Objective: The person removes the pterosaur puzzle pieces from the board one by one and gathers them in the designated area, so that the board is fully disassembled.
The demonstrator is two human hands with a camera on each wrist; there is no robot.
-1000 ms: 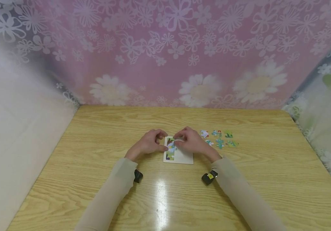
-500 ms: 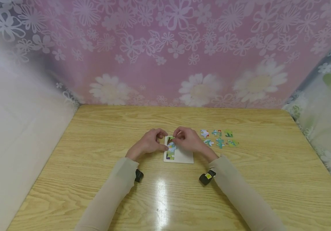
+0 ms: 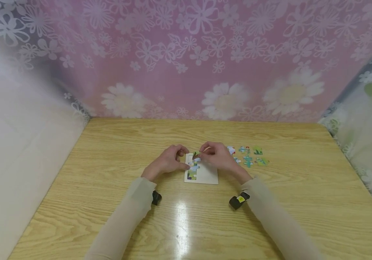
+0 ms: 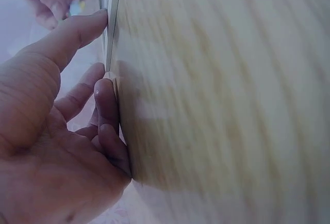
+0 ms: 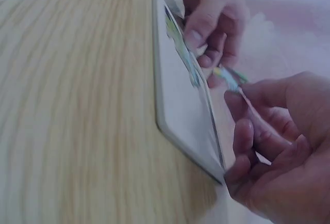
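A white puzzle board (image 3: 208,177) lies flat on the table between the hands. Fitted pieces (image 3: 192,175) with green and pale blue print fill part of its left side. At its left edge the left hand (image 3: 166,159) holds the board, thumb on the top face and fingers against the rim (image 4: 111,33). The right hand (image 3: 219,157) pinches a puzzle piece (image 5: 228,78) between thumb and fingertips. That piece is tilted and raised off the board near its upper left corner, where bare board shows beside it.
Several loose puzzle pieces (image 3: 248,160) lie in two rows on the wooden table (image 3: 286,202), right of the board; the right hand partly covers the nearest ones. A flowered pink curtain (image 3: 179,72) hangs behind the table's far edge.
The right hand has lifted the puzzle piece from the board's upper left corner and drawn it slightly right, baring the surface there. The left hand stays in place.
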